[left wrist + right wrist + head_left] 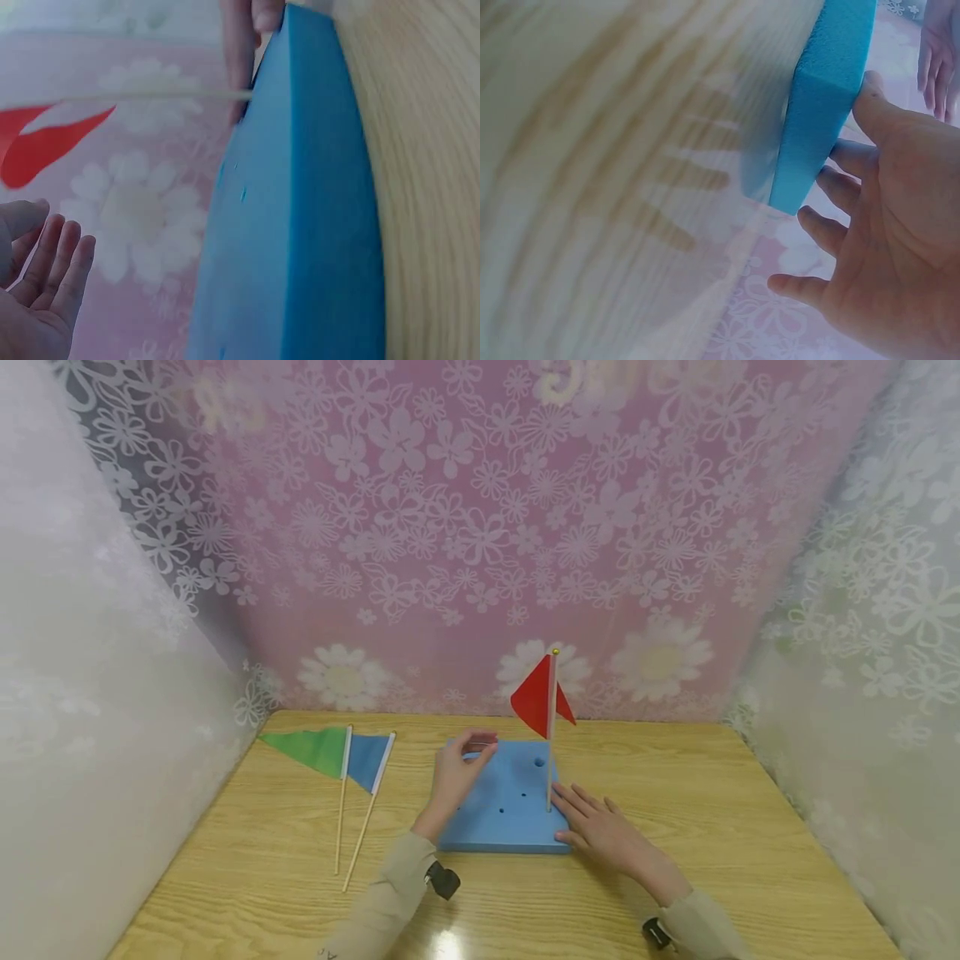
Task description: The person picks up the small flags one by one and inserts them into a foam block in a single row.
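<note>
A blue foam board (502, 831) with several small holes lies on the table. Near its right edge a red flag (534, 697) on a thin pale stick with a gold tip stands almost upright. My left hand (456, 775) hovers over the left part of the board, fingers loosely bent and thumb apart, with nothing between them. In the left wrist view the board's thick front side (330, 187) fills the middle. My right hand (603, 835) rests at the board's right edge beside the flagstick's base. The right wrist view shows its thumb and fingers extended along the board's side (814, 139).
To the left on the wood-grain table (750, 860) lie a green flag (315, 752) and a blue flag (366, 760), their sticks pointing toward me. A pink flowered cloth (480, 543) hangs behind the table, with pale cloth at both sides.
</note>
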Demonstrator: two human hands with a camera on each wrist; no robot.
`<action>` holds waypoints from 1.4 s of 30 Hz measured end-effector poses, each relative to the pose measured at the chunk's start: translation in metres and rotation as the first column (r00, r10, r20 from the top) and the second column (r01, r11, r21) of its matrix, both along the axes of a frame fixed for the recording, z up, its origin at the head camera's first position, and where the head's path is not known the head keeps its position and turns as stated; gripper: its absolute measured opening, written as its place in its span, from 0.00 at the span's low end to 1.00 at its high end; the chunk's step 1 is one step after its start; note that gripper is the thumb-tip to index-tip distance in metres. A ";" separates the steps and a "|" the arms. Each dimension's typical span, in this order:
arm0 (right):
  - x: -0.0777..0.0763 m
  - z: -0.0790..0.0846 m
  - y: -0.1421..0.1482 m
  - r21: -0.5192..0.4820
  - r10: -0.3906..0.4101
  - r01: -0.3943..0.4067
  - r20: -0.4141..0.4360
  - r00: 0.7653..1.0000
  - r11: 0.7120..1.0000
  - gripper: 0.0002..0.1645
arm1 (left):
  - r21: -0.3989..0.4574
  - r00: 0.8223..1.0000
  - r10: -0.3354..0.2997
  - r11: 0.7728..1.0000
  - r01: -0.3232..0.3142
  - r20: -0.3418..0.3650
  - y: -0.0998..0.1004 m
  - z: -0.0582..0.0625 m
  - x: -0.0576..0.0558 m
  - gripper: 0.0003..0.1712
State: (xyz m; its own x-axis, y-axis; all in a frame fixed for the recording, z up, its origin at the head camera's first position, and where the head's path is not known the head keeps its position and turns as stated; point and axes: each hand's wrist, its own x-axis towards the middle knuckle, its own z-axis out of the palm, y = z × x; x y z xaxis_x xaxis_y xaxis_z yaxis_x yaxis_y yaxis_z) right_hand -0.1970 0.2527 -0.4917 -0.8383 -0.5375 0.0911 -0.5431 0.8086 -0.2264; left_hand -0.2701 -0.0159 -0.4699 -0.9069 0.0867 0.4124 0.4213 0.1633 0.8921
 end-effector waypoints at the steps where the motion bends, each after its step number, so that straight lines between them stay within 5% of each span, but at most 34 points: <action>1: 0.001 0.001 0.000 0.010 -0.006 0.006 0.013 1.000 1.000 0.39 | 0.006 1.000 0.013 1.000 -0.013 -0.002 -0.007 0.001 0.000 0.14; 13: 0.002 0.004 0.003 0.024 -0.032 0.030 0.051 0.998 0.999 0.39 | 0.022 0.984 0.180 0.984 -0.180 -0.004 -0.100 -0.001 -0.001 0.12; 20: 0.001 0.002 0.003 0.019 -0.030 0.029 0.043 0.999 0.999 0.39 | -0.129 0.959 0.242 0.966 -0.224 0.147 -0.144 -0.011 0.010 0.13; 29: 0.001 0.003 0.002 0.023 -0.025 0.024 0.046 0.999 0.999 0.39 | -0.435 0.915 0.317 0.881 -0.186 0.250 -0.172 -0.023 0.027 0.11; 34: 0.001 0.003 0.002 0.022 -0.016 0.015 0.040 0.999 1.000 0.39 | -0.598 0.909 0.340 0.790 -0.138 0.240 -0.173 -0.024 0.035 0.11; 42: -0.001 0.002 0.000 0.017 -0.015 0.015 0.050 0.999 1.000 0.39 | -0.624 0.908 0.343 0.771 -0.125 0.241 -0.171 -0.032 0.036 0.09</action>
State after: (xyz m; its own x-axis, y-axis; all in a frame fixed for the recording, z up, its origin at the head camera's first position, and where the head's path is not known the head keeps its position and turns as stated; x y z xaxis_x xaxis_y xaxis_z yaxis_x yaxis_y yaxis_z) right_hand -0.1982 0.2525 -0.4900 -0.8496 -0.5260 0.0394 -0.5191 0.8205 -0.2395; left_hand -0.2346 -0.1873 -0.5018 -0.9992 -0.0226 0.0341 0.0057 0.7491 0.6624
